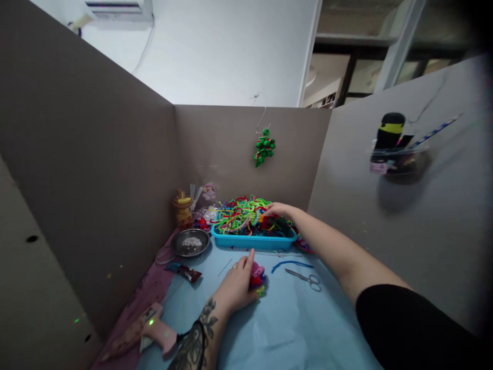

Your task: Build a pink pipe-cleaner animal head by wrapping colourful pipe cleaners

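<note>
My left hand (239,283) rests on the blue table cover, its fingers curled around a small bundle of fuzzy pipe cleaners (257,276) in pink, red, blue and yellow-green. The index finger points forward, and the hand hides part of the bundle. Farther back, my right hand (280,210) reaches over a blue plastic tray (254,241) heaped with tangled pipe cleaners (241,216). Its fingers bend down into the right part of the heap, beside an orange piece (262,219). The fingertips are too hidden to show a grip.
Scissors (304,278) and a blue pipe cleaner (290,264) lie at the right. On the left are a metal bowl (190,242), a dark wrapper (189,274) and a pink glue gun (154,329), its light green. Grey partitions (223,149) enclose the table; a green ornament (265,148) hangs behind.
</note>
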Motion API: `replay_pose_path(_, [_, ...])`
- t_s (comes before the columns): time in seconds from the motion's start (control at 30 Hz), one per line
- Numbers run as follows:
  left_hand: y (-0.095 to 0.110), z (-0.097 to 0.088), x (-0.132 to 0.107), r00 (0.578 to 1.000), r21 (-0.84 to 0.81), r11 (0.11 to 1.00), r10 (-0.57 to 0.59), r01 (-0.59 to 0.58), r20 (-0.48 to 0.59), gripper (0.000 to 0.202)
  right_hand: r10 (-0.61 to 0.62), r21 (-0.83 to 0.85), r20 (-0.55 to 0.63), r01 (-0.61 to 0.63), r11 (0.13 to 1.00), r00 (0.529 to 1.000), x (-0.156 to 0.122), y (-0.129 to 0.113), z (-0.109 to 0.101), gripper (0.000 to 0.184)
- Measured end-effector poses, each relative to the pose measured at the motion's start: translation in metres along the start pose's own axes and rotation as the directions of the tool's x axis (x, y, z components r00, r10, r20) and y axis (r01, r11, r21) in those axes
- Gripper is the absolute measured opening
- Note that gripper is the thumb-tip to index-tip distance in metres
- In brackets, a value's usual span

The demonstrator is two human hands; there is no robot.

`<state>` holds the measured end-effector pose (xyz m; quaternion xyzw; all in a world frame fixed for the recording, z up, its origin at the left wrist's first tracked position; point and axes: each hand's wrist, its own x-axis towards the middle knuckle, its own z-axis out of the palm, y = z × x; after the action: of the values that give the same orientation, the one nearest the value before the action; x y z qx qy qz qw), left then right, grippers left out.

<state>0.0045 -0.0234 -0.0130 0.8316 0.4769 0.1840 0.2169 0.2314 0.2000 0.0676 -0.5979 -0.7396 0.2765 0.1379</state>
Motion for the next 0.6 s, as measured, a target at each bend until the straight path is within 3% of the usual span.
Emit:
replay_pose_path(0.13, [0.000, 0.000, 0.000, 1.000, -0.010, 1.000, -0.006, 0.006, 0.003, 0.104, 0.029, 0.054, 0.068, -0.033, 0.998, 0.997, -0.006, -0.006, -0.037, 0.028])
replay_pose_path(0.23, [-0.001, 0.001, 0.001, 1.000, -0.007, 1.000, -0.001, 0.001, -0.004, 0.104, 0.039, 0.049, 0.079, -0.043, 0.998, 0.996, -0.009, -0.006, -0.050, 0.030])
replay_pose_path(0.5, [-0.004, 0.003, 0.001, 1.000, 0.013, 1.000, 0.018, -0.018, -0.025, 0.105, -0.057, -0.125, -0.131, 0.040, 0.991, 0.990, -0.002, -0.007, -0.033, 0.031])
replay_pose_path(0.6, [-0.003, 0.002, 0.001, 1.000, 0.009, 1.000, 0.021, -0.021, -0.016, 0.103, -0.061, -0.178, -0.063, 0.049, 0.983, 0.996, -0.009, -0.006, -0.026, 0.025])
